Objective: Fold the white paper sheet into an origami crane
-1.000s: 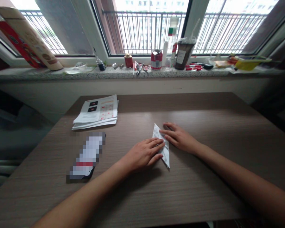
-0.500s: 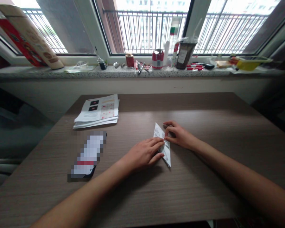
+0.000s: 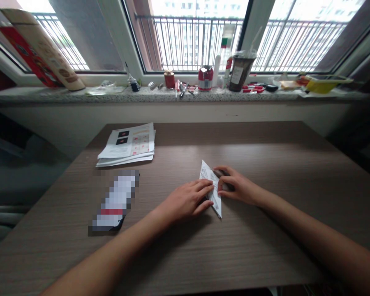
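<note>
A small folded white printed paper (image 3: 210,181) lies on the brown wooden table (image 3: 265,152), shaped like a narrow kite. My left hand (image 3: 185,200) rests flat on its left side, fingers stretched out and pressing it down. My right hand (image 3: 234,185) sits at the paper's right edge with fingers curled, thumb and forefinger pinching the edge.
A stack of printed sheets (image 3: 128,144) lies at the table's back left, and a blurred flat dark object (image 3: 114,203) sits nearer on the left. The stone windowsill (image 3: 80,95) behind holds a red can (image 3: 205,78), a lidded drink cup (image 3: 239,70), bottles, small tools and a yellow tray (image 3: 322,84).
My right hand went from lying flat on the paper to curling its fingers and pinching the right edge, sliding slightly nearer. My left hand stayed pressed in place.
</note>
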Motion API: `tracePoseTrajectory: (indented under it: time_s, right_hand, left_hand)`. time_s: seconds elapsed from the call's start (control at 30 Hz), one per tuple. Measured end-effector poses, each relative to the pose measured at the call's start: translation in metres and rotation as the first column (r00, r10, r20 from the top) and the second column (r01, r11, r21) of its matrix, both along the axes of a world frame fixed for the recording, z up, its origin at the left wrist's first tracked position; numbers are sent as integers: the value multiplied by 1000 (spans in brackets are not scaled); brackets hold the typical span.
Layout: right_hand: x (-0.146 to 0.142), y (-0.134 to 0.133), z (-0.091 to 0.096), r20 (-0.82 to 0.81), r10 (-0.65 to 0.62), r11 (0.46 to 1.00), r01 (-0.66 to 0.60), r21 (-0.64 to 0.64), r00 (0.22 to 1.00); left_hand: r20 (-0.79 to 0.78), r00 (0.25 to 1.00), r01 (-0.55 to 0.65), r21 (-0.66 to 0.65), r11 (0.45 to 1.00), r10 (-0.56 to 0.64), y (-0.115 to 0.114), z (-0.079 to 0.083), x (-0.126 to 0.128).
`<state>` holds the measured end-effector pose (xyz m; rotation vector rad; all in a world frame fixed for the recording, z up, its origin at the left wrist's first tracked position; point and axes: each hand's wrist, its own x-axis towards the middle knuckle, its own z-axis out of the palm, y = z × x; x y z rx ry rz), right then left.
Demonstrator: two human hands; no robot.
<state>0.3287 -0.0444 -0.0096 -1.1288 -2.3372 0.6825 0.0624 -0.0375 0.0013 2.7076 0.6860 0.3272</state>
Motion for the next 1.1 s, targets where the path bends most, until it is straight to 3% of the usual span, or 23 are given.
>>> tracePoseTrajectory:
  time_s: [0.33,0.57,0.8,1.1]
  right_hand:
    - [3,-6,-1,15,22,999,-21,-44,1000]
    - [5,-9,-6,-80,-30,999,29,-17,996]
    - [11,-10,-8,105,3,987,-19,158,994]
    - [9,-16,-1,202,24,979,-63,193,979]
  left_hand:
    - [-37,999,13,-1,1000,-13,0,0,-3]
    - [-62,998,10,39,999,-8,0,-2,-3]
    - [-61,998,22,86,996,-17,2,-3,-4]
    - [-61,998,11,131,991,-3,1,10,-5]
